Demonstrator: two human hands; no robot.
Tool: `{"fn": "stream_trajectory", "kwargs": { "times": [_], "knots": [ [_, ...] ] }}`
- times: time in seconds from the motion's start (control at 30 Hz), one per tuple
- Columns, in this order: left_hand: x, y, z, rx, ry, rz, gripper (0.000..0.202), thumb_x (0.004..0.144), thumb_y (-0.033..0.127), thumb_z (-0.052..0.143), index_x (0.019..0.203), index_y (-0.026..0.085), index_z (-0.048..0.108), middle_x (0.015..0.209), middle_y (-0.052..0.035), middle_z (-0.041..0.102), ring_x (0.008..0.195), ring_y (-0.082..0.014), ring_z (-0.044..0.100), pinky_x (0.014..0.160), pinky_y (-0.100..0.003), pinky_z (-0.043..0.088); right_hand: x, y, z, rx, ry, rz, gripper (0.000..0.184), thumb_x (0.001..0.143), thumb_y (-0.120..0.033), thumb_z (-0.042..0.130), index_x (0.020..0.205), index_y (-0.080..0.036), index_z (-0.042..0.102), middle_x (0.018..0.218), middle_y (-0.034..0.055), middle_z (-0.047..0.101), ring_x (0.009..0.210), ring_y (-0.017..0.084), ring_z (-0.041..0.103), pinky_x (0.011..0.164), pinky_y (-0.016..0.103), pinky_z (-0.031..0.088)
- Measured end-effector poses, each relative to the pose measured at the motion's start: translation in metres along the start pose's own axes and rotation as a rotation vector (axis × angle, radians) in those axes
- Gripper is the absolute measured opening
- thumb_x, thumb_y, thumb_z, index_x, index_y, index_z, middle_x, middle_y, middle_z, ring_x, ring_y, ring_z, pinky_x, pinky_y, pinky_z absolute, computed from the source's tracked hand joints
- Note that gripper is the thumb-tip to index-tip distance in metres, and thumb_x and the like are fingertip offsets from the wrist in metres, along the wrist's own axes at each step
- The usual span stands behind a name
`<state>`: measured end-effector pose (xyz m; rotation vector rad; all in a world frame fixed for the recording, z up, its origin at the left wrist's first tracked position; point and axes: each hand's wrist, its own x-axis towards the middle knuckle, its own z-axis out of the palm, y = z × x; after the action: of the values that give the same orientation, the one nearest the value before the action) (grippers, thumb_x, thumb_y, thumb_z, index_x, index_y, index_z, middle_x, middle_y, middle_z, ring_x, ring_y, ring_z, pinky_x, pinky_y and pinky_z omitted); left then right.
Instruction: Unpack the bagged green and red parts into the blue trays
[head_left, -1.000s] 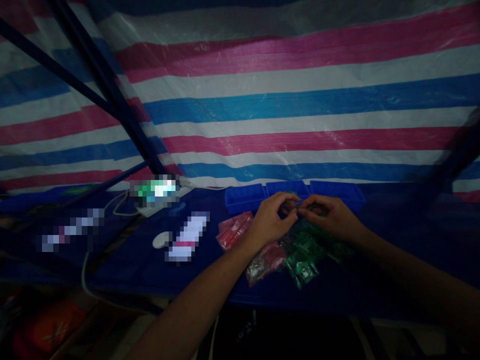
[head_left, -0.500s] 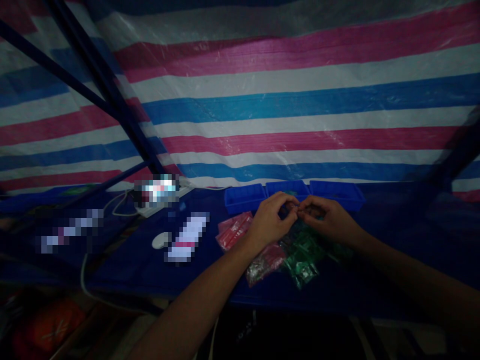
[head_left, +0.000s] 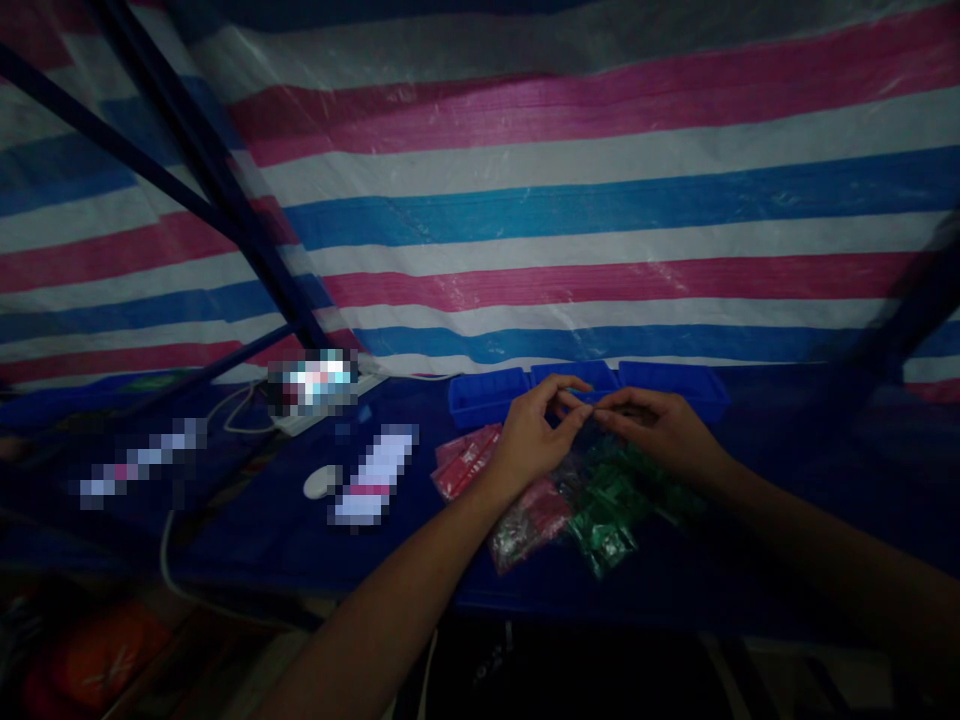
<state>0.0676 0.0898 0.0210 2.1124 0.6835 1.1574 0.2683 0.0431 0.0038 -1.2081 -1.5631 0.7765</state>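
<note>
My left hand (head_left: pixel 541 425) and my right hand (head_left: pixel 660 428) meet at their fingertips above the blue table. Both are closed in a pinch; whatever lies between the fingers is too small and dark to name. Just behind them stand blue trays: a left one (head_left: pixel 487 398), a middle one (head_left: pixel 600 375) and a right one (head_left: pixel 686 385). Below my hands lie green plastic bags (head_left: pixel 604 520). Clear and pink bags (head_left: pixel 525 525) rest beside these, and red plastic bags (head_left: pixel 466 460) are to the left, partly covered by my left forearm.
Left on the blue table (head_left: pixel 277 530) are a round white object (head_left: pixel 323 482), a blurred-out flat item (head_left: pixel 377 475) and a white power strip (head_left: pixel 300 418) with cables. A dark metal post (head_left: pixel 217 190) rises at left. Striped plastic sheeting (head_left: pixel 585 210) hangs behind.
My left hand has shifted slightly left, and the fingers of both hands have straightened a little. The bags and trays lie as before.
</note>
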Motion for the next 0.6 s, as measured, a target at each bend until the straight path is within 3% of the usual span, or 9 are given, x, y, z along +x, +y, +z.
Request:
{"fn": "stream_trajectory", "kwargs": {
  "times": [0.2,0.6],
  "knots": [
    [-0.0002,-0.0033,0.0025,-0.066,-0.003,-0.015,0.032,0.092,0.022,0.064,0.122,0.02,0.055,0.096,-0.0052,0.071,0.086,-0.0156,0.068,0.081,-0.032,0.055,0.0017,-0.0007,0.0016,0.117,0.035,0.0,0.038,0.078,-0.05,0.078,0.101,-0.02,0.073,0.093,0.0073,0.076,0.074,0.019,0.067,0.065,0.031,0.054],
    [-0.0004,-0.0074,0.0023,-0.212,-0.1,-0.09,0.039,0.088,0.02,0.069,0.123,0.02,0.052,0.096,-0.0057,0.073,0.084,-0.0151,0.071,0.079,-0.031,0.057,0.0021,-0.0029,0.0027,0.123,0.1,0.015,0.038,0.075,-0.051,0.08,0.098,-0.021,0.075,0.088,0.0067,0.077,0.073,0.02,0.071,0.07,0.035,0.058]
  ]
}}
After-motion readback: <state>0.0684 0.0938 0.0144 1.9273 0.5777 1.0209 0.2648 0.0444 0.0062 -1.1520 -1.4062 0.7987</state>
